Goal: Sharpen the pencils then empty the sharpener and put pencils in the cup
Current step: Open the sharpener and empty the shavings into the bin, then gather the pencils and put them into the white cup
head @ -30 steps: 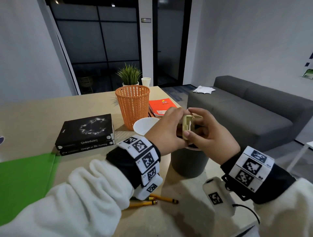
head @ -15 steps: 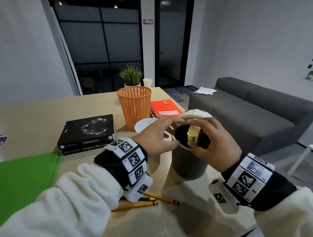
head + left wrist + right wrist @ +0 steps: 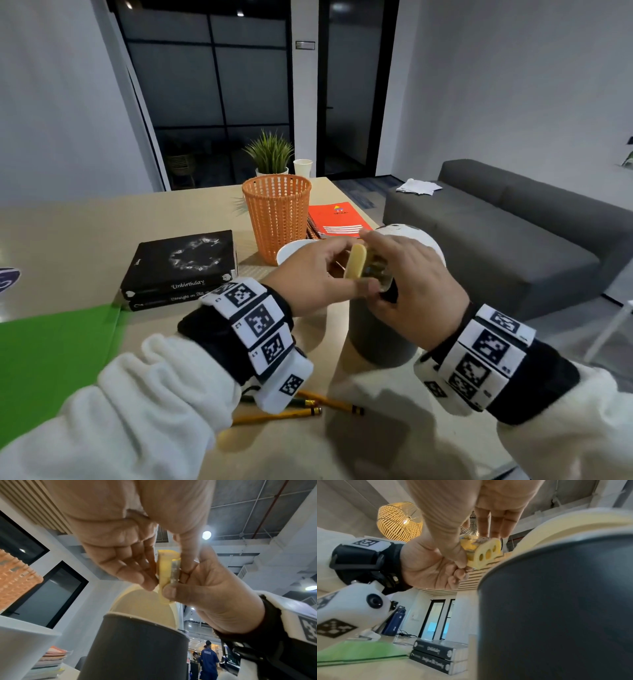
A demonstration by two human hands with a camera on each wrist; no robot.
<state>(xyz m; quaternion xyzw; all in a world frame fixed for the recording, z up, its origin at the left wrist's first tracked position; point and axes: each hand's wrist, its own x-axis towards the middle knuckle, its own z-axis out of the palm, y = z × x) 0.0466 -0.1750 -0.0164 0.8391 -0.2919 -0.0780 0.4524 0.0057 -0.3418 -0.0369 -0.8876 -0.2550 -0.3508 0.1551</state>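
A small yellow sharpener (image 3: 356,262) with a clear shavings case is held just above the dark grey bin (image 3: 376,342). My left hand (image 3: 342,255) pinches its yellow end. My right hand (image 3: 376,246) grips the clear case from the other side. The right wrist view shows the sharpener (image 3: 485,553) face with three holes. In the left wrist view, both hands' fingers close around the sharpener (image 3: 165,574) over the bin's rim (image 3: 145,620). Several yellow pencils (image 3: 298,409) lie on the table under my left wrist. A white cup (image 3: 291,248) stands behind my left hand.
The bin's cream swing lid (image 3: 419,238) stands tipped behind my right hand. An orange mesh basket (image 3: 277,212), an orange notebook (image 3: 337,219), stacked black books (image 3: 181,267) and a green folder (image 3: 51,359) lie on the table. A grey sofa (image 3: 513,233) is to the right.
My left hand has come back onto the sharpener from the bin's lid. Both hands now hold it slightly higher over the bin's mouth, turned on its side.
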